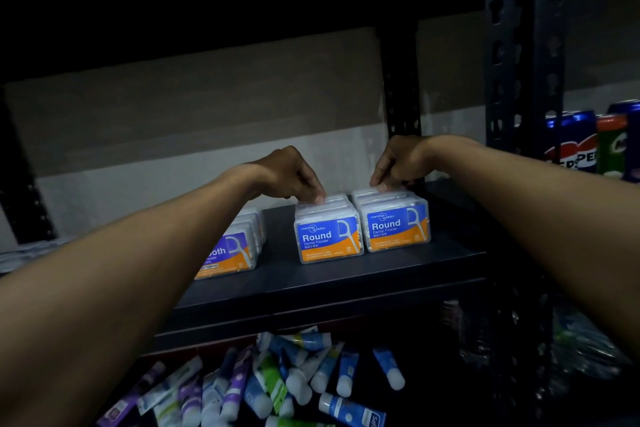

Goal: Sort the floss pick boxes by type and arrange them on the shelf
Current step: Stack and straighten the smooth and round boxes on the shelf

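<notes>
The shelf is a flat, dark, smooth board; it is the biggest thing here; tall black metal posts with rows of holes hold it up. Under it lies a messy heap of soft, round-capped tubes, blue, purple and green.

On the shelf stand three rows of clear, hard plastic floss boxes with rounded corners. The purple row is on the left, partly hidden by an arm. The middle row and the right row have blue and orange labels that say "Round"; these two rows stand just beside each other, well apart from the purple one.

Shiny round cans stand far to the right.

The left hand has bent fingers; its tips touch the top of the middle row. The right hand is bent too; its tips touch the top of the right row. I cannot tell if either hand pinches a box or only presses on it.
</notes>
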